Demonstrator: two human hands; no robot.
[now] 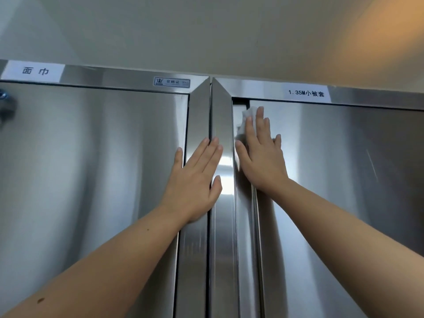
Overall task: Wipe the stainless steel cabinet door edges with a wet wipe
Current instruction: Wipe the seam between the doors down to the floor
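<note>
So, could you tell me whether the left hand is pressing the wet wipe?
No, the wet wipe lies under the right hand; the left hand rests flat on the cabinet frame.

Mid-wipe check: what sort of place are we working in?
Likely a linen storeroom, maybe in a hotel or hospital: stainless steel cabinets, a face-towel label reading 面巾, and a duvet-cover label reading 1.35M小被套.

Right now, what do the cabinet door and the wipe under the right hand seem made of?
Cabinet door: likely brushed stainless steel, shown by soft streaked reflections. Wipe: white, matte, crumpled sheet, probably nonwoven fabric or paper; dampness cannot be told. The right hand presses it.
</note>
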